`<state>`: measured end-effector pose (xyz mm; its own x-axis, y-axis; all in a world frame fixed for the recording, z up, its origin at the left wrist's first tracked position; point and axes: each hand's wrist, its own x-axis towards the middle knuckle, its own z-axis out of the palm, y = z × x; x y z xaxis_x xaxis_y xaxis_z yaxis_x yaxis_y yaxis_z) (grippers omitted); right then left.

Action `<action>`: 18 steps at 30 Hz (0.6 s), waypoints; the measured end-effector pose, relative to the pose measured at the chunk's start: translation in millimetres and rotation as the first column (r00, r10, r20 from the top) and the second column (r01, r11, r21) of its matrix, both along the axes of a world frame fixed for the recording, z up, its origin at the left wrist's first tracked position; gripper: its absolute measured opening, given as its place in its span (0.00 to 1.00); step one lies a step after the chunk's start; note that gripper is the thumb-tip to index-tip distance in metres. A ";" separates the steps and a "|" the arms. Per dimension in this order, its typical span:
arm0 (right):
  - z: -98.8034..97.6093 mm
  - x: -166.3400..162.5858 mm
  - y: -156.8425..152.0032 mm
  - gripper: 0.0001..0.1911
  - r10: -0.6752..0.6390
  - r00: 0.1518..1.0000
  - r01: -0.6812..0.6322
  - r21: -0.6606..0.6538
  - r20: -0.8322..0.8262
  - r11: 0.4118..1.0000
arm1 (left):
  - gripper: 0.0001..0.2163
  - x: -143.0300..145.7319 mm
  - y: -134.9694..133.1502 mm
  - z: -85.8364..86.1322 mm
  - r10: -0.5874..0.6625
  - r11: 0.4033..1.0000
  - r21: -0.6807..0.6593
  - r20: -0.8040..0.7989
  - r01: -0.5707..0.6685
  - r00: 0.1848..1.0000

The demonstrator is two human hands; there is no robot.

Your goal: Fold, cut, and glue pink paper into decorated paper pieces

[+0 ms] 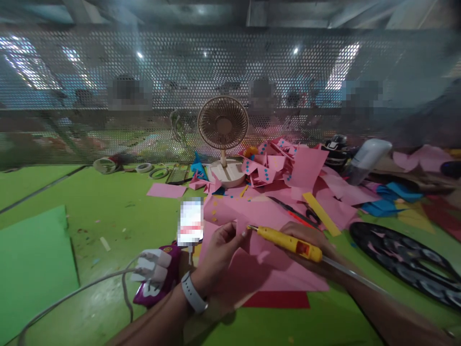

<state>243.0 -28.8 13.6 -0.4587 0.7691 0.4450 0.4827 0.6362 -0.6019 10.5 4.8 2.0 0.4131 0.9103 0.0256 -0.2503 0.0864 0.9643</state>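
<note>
My right hand [309, 242] is closed around a yellow glue gun [288, 242], its nozzle pointing left at a small fold of pink paper. My left hand [219, 257], with a white watch on the wrist, pinches that pink paper piece [238, 227] between thumb and fingers right at the nozzle tip. Under both hands lies a large pink paper sheet [266, 269] on the green table [108, 211], with a red sheet [277, 300] under its front edge.
A small desk fan [223, 134] stands behind a heap of pink paper scraps [288, 168]. Scissors [298, 211] and a yellow strip lie right of centre. A white charger and cable [151, 264] lie left; tape rolls [144, 168] sit further back. A black patterned disc [406, 259] lies right. Mesh screen behind.
</note>
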 end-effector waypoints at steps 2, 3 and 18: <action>1.8 -1.2 -0.4 0.04 -0.005 1.000 0.005 0.002 -0.020 1.000 | 0.09 0.1 -0.5 0.8 -0.008 1.000 -0.003 0.005 0.008 1.000; 2.7 -2.3 -0.9 0.04 -0.011 1.000 0.011 0.000 -0.026 1.000 | 0.09 0.1 -0.7 1.1 -0.011 1.000 0.000 0.011 0.011 1.000; 2.6 -2.5 -5.0 0.06 -0.001 0.999 0.002 0.008 -0.032 1.000 | 0.08 1.4 -1.4 2.6 -0.007 0.999 0.036 0.048 0.005 0.999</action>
<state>240.5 -33.8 16.2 -0.4429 0.7661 0.4657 0.4643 0.6403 -0.6119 11.9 3.4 4.6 0.4160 0.9060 0.0779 -0.2964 0.0540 0.9535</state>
